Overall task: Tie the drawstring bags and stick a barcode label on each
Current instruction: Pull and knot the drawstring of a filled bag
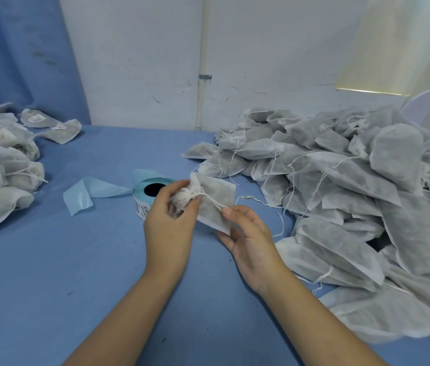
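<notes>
Drawstring bag [216, 199] between both grips: left hand [167, 225] grips gathered neck, right hand [248, 233] pinches drawstring [212, 200].

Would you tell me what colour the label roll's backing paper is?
The backing paper is light blue; head view.

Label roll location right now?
Head view, centre: the label roll sits on the blue table just beyond the left hand, partly hidden by it, its blue backing strip trailing left.
</notes>
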Action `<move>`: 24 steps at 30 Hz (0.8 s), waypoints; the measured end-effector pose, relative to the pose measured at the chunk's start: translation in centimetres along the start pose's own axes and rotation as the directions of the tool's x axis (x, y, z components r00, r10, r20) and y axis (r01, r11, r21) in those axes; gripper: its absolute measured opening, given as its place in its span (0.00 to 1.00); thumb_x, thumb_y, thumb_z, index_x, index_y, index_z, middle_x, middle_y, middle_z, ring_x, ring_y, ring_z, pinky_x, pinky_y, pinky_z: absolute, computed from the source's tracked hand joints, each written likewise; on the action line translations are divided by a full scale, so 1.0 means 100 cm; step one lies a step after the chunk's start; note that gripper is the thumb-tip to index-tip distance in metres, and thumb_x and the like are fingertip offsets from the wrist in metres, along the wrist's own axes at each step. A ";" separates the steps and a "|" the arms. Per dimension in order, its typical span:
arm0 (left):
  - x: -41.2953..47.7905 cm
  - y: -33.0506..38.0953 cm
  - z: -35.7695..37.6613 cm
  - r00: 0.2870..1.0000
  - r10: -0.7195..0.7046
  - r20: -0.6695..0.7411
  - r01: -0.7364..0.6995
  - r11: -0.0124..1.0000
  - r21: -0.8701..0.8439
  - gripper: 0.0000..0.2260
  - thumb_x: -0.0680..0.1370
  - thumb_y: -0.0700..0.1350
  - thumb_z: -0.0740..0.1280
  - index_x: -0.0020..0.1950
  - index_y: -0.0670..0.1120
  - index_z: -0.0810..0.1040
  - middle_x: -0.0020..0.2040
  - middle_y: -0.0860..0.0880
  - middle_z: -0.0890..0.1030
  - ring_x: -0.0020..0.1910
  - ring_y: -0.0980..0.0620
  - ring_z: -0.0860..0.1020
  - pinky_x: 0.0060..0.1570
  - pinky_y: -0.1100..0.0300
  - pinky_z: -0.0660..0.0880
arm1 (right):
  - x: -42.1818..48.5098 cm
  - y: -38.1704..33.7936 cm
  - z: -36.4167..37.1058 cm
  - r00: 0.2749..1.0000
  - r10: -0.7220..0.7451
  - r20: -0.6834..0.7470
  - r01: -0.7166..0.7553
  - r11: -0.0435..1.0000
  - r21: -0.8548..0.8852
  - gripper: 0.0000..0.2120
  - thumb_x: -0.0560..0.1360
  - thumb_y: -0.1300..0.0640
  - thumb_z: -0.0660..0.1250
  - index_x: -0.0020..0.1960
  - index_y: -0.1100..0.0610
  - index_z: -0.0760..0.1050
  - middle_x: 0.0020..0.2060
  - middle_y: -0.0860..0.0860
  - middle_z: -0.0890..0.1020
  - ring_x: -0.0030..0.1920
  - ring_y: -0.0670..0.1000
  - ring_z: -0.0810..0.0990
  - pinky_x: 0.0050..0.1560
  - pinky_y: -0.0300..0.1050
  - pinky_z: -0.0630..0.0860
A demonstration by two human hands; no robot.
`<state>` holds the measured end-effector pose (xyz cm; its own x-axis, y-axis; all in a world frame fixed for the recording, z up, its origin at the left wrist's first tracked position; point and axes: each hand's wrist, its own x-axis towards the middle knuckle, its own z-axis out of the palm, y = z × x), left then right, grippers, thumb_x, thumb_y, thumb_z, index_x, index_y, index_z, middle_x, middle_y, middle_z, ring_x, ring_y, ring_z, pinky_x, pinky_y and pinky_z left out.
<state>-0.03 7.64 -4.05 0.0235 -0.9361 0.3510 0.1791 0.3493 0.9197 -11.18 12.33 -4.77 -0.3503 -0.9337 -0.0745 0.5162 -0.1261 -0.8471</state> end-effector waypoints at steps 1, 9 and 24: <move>0.000 0.000 0.000 1.000 0.008 -0.006 -0.008 1.000 -0.007 0.12 0.74 0.37 0.70 0.50 0.53 0.78 0.45 0.64 0.82 0.47 0.65 0.79 0.45 0.75 0.72 | 0.000 0.000 0.000 1.000 -0.004 0.001 0.004 1.000 -0.007 0.07 0.74 0.64 0.68 0.39 0.55 0.75 0.37 0.49 0.81 0.42 0.47 0.81 0.49 0.41 0.79; 0.000 0.000 0.001 0.991 0.047 -0.123 -0.051 0.998 -0.026 0.19 0.77 0.33 0.59 0.50 0.58 0.75 0.47 0.64 0.79 0.47 0.63 0.77 0.44 0.73 0.71 | -0.002 0.001 0.002 1.000 -0.002 0.021 0.002 1.000 0.000 0.03 0.70 0.64 0.70 0.41 0.58 0.77 0.42 0.55 0.81 0.45 0.52 0.81 0.53 0.49 0.79; 0.003 -0.004 -0.001 0.990 -0.136 -0.043 0.122 0.962 -0.243 0.10 0.70 0.49 0.61 0.47 0.53 0.80 0.44 0.59 0.82 0.47 0.59 0.80 0.47 0.63 0.76 | 0.000 0.010 0.007 0.998 0.033 -0.049 -0.030 0.997 0.071 0.03 0.74 0.65 0.68 0.43 0.60 0.76 0.41 0.55 0.84 0.42 0.52 0.84 0.51 0.47 0.82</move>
<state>0.01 7.19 -4.30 0.0410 -0.9759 0.2145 0.4145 0.2120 0.8850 -10.09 12.00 -5.25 -0.3705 -0.9200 -0.1279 0.5802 -0.1217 -0.8053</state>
